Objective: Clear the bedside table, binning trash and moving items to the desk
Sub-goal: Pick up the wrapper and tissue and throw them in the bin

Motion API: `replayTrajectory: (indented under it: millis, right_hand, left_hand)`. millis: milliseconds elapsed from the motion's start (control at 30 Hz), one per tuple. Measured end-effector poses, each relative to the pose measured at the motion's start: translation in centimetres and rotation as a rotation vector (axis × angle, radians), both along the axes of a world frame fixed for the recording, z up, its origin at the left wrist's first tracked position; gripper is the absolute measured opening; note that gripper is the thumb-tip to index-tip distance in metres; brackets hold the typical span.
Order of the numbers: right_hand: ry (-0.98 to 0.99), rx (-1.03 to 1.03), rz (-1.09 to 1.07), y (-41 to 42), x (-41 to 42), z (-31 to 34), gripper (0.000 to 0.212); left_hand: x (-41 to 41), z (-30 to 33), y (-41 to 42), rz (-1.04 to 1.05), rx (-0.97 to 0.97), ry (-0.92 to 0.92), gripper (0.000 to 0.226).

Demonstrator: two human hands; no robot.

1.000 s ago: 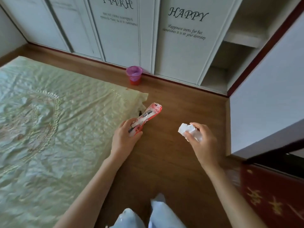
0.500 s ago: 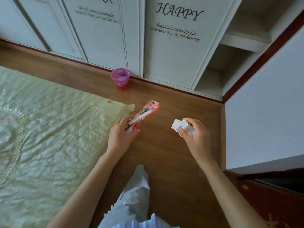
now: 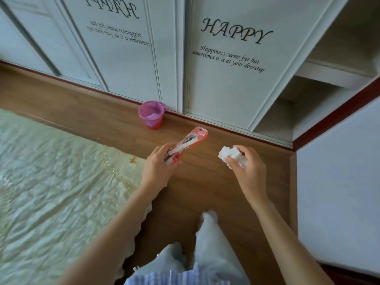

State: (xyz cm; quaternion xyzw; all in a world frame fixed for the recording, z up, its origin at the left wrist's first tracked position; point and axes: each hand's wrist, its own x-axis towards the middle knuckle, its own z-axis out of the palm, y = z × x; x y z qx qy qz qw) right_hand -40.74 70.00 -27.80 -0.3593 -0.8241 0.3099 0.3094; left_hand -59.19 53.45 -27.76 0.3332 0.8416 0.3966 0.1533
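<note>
Wooden bedroom floor (image 3: 205, 188); small red bin with purple liner (image 3: 151, 114) at 12 o'clock. Left hand (image 3: 157, 167) fingers grip light, crinkly red plastic wrapper (image 3: 188, 142) at its lower end; right hand (image 3: 249, 171) fingers pinch soft, weightless crumpled white tissue (image 3: 229, 156).

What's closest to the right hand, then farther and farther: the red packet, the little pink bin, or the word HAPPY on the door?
From the right hand:
1. Red packet, in the left hand.
2. Pink bin, against the wardrobe.
3. HAPPY lettering, up the door.

A home bedroom: a bed under a pale green embroidered bedspread (image 3: 51, 192) stands on a brown wooden floor (image 3: 205, 192) facing white wardrobe doors (image 3: 226, 79) lettered "HAPPY".
</note>
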Motion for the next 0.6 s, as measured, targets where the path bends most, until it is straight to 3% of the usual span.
replayTrajectory:
  millis: [333,600]
  right_hand:
    - [-0.057,-0.032,0.17,17.2,-11.2,-0.2,0.03]
    - [-0.144,-0.064,0.354,26.0,-22.0,-0.9,0.03]
  left_hand:
    - [-10.0,-1.1,14.0,0.237,0.001,-0.031,0.048]
    - [-15.2,-2.3,19.4,0.414,-0.035,-0.02,0.046]
